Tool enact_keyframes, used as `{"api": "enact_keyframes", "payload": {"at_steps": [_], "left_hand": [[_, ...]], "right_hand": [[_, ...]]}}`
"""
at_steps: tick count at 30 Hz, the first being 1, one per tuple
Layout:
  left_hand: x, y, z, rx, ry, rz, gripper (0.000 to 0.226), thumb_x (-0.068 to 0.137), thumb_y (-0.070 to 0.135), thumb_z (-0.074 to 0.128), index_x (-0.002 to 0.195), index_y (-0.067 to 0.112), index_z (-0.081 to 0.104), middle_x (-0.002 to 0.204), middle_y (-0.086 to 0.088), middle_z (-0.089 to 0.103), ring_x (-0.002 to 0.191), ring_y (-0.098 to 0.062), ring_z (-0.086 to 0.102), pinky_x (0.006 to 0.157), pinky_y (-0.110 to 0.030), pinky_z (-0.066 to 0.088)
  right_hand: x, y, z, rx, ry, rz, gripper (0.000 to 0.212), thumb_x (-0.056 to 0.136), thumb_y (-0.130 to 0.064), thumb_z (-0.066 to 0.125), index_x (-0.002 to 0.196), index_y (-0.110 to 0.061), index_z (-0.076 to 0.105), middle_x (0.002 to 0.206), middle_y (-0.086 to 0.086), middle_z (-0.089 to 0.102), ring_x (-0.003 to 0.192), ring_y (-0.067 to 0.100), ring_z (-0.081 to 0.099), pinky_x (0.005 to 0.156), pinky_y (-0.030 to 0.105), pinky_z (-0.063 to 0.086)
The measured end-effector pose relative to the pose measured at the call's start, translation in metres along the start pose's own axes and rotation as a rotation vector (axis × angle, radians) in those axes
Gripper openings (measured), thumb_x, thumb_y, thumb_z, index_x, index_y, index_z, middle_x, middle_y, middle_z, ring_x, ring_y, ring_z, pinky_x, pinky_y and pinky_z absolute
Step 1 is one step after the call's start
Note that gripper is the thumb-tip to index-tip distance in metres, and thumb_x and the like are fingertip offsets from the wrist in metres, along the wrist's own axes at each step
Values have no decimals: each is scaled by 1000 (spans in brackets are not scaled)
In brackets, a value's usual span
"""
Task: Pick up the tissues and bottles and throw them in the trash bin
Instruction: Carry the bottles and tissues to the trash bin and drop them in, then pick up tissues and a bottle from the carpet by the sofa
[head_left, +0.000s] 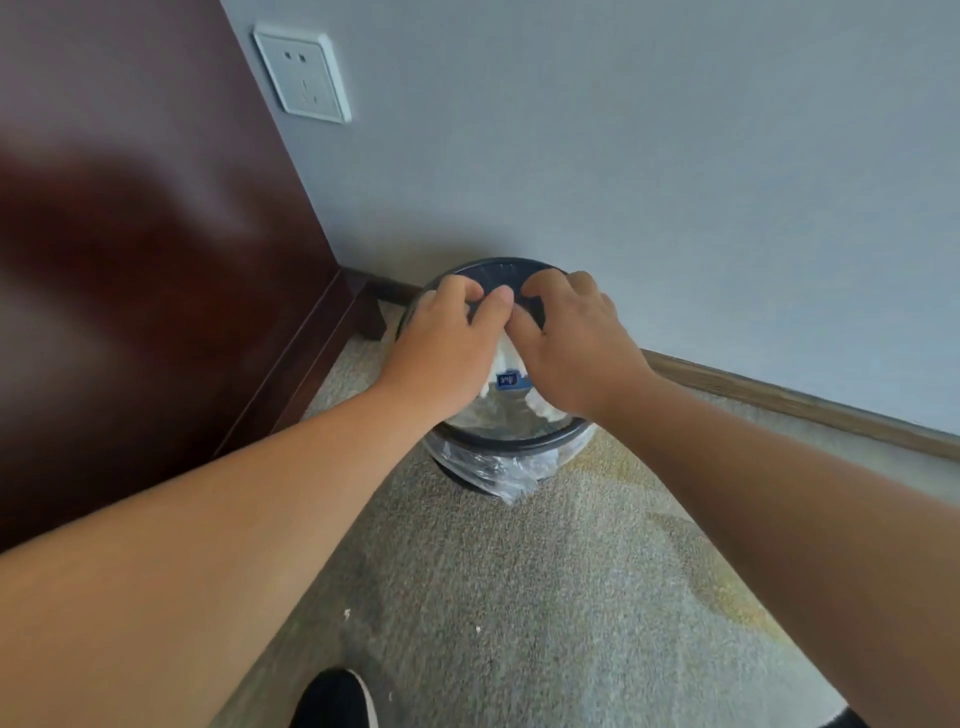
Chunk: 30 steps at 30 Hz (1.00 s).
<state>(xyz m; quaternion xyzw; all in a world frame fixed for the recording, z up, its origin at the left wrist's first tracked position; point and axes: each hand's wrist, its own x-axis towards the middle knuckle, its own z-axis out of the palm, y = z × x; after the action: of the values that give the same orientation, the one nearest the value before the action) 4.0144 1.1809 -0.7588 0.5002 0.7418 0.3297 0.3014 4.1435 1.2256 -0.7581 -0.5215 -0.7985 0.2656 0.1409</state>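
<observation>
A round black trash bin (519, 446) with a clear plastic liner stands on the carpet against the wall. Both my hands hover palm-down over its opening, close together with the fingers curled. My left hand (447, 343) and my right hand (571, 343) pinch a wad of white tissues (506, 356) that shows between them. Just below the tissue is the blue label of a clear bottle (509, 380). Whether the bottle is held or lies in the bin is hidden by my hands.
A dark wooden cabinet (156, 260) stands on the left, touching the wall. A white wall socket (304, 78) is above it. A wooden baseboard (779, 400) runs to the right. My black shoe (335, 699) is on the grey carpet (519, 597).
</observation>
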Motion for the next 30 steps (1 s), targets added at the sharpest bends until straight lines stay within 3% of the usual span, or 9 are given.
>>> {"api": "enact_keyframes", "payload": {"at_steps": [3,10,14,20,26,30], "left_hand": [[-2,-13,0,75,-1,21,42,94,51,37,122,22,50,126,0,50,115,-17,49,98,-40,40],[-27,-9,-25,128,-66,18,49,95,51,35,136,25,37,137,-3,44,121,-16,45,98,-37,37],[-67,54,-77,153,-99,-27,51,94,53,31,138,27,34,138,-2,41,110,-14,46,87,-31,32],[-146,193,-201,263,-32,-16,52,95,47,33,139,20,34,140,-7,42,129,-25,38,103,-40,33],[-266,285,-314,383,95,-47,47,95,44,37,133,16,42,127,-7,50,118,-24,46,99,-44,39],[-340,304,-373,535,190,-69,41,91,41,45,121,13,51,116,-6,55,110,-25,51,92,-43,43]], "right_hand": [[-1,3,-1,-29,93,17,43,95,-42,39,129,-17,46,129,10,46,118,32,42,98,45,36],[-23,-27,-27,83,122,17,38,91,-40,46,120,-16,53,122,3,48,104,22,53,90,39,45],[-52,-80,-95,86,92,17,41,89,-44,47,121,-19,52,121,-2,48,106,17,52,85,31,42],[-106,-185,-236,19,-25,-58,42,88,-45,49,124,-24,50,128,-6,45,101,17,54,77,27,36],[-185,-293,-333,-2,-209,-259,46,83,-46,46,122,-23,52,124,-10,47,114,14,50,89,27,40],[-226,-358,-356,-75,-284,-379,62,80,-54,40,134,-23,46,142,-6,42,129,14,39,105,39,37]]}}
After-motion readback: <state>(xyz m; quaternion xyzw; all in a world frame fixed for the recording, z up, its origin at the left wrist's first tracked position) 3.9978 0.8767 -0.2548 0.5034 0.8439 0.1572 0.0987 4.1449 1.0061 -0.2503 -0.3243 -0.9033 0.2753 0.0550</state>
